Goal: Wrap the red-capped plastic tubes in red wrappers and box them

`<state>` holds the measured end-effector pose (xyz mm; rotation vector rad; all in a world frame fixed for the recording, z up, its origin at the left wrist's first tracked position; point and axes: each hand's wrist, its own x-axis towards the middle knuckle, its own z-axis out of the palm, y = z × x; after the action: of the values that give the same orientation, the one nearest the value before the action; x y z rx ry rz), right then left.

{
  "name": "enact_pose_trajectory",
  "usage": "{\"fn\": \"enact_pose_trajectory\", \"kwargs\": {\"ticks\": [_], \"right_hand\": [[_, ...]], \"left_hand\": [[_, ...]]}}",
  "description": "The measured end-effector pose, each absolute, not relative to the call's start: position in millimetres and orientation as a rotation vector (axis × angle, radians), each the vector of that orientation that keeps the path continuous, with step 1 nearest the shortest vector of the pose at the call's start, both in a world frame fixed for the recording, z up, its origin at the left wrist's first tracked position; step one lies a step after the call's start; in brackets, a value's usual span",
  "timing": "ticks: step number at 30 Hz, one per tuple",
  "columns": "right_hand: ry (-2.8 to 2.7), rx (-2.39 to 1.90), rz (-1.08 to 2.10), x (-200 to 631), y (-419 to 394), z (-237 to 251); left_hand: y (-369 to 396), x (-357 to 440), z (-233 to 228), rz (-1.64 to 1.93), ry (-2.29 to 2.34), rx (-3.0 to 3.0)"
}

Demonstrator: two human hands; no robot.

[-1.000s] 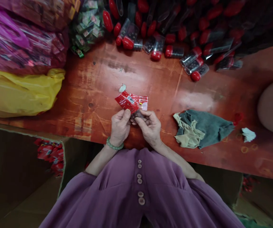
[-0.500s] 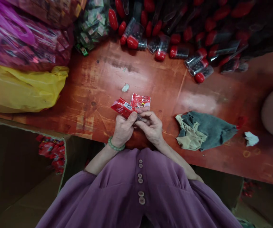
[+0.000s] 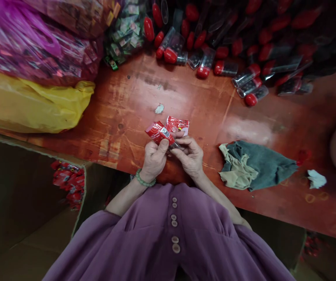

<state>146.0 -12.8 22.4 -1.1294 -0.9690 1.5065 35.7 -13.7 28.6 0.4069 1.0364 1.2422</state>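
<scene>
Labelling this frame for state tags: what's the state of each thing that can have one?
left hand: closed on the red packet
right hand: closed on the same packet, fingers curled
red packet: held above the table edge, creased
red-capped tubes: capped, lying on their sides in a heap
cloth: crumpled, lying on the table
yellow bag: full, lying on its side

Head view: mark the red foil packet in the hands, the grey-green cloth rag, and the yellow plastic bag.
red foil packet (image 3: 158, 132), head view, on its red printed face above the left thumb.
grey-green cloth rag (image 3: 263, 164), head view, on its grey middle.
yellow plastic bag (image 3: 30, 105), head view, on its bulging side.
</scene>
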Motion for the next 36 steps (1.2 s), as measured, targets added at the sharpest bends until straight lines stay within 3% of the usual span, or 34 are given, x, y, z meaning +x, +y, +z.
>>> {"fn": "enact_pose_trajectory", "kwargs": {"ticks": [24, 36], "right_hand": [[-0.751, -1.000, 1.695, 158, 6, 6], [-0.619, -0.927, 1.802, 148, 5, 10]], "left_hand": [[-9, 39, 31, 1.359, 0.821, 0.624], [2, 47, 31, 1.385, 0.961, 0.587]]}}
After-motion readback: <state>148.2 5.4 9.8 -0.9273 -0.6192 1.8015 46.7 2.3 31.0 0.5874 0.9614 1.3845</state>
